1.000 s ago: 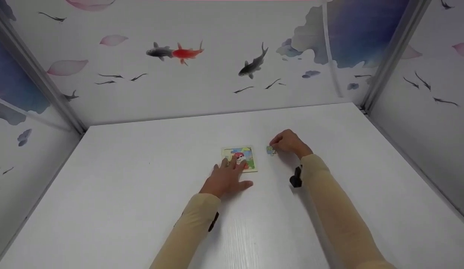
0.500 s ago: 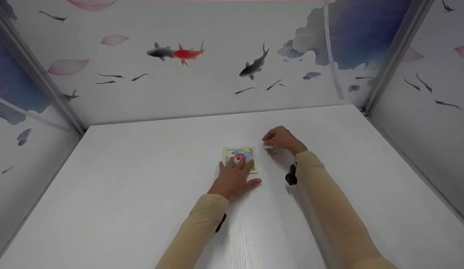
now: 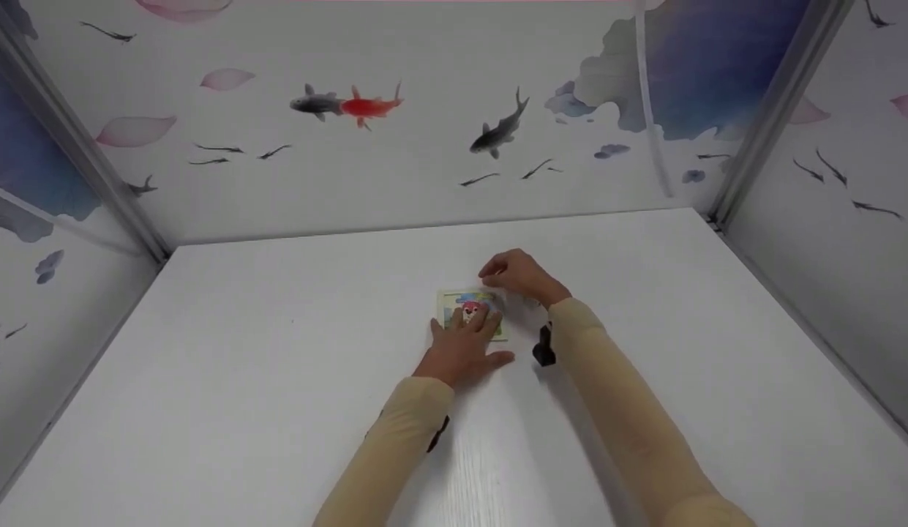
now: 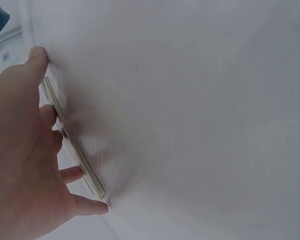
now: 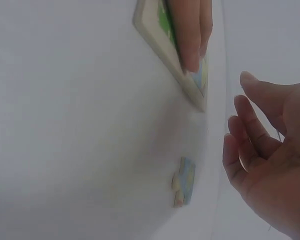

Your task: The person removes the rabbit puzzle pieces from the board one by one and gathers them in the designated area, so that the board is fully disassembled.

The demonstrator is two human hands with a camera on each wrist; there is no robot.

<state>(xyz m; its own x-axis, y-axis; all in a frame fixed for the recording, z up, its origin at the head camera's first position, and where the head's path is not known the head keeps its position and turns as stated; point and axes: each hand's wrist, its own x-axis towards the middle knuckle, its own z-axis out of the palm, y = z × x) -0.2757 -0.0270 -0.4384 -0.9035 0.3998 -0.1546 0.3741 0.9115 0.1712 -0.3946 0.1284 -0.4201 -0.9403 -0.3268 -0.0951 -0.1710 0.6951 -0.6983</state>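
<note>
A small square jigsaw puzzle (image 3: 471,307) with a cartoon animal picture and a pale frame lies on the white table. My left hand (image 3: 461,351) rests on its near part with straight, spread fingers, covering some of the picture. In the left wrist view the puzzle shows edge-on, as a thin wooden board (image 4: 75,141). Over the puzzle's far right corner hovers my right hand (image 3: 523,275), its fingers loosely bent. The right wrist view shows thumb and index tips apart, with nothing visible between them. A loose blue-and-tan jigsaw piece (image 5: 186,181) lies on the table below that hand.
White table (image 3: 278,380) surface surrounds the puzzle on all sides. Behind it stands a white back wall (image 3: 395,176) printed with fish and petals, and similar panels rise at left and right. Both wrists carry a black device (image 3: 544,347).
My right hand has moved left from beside the loose jigsaw piece to the puzzle's far right corner. My left hand has shifted slightly right, still on the puzzle.
</note>
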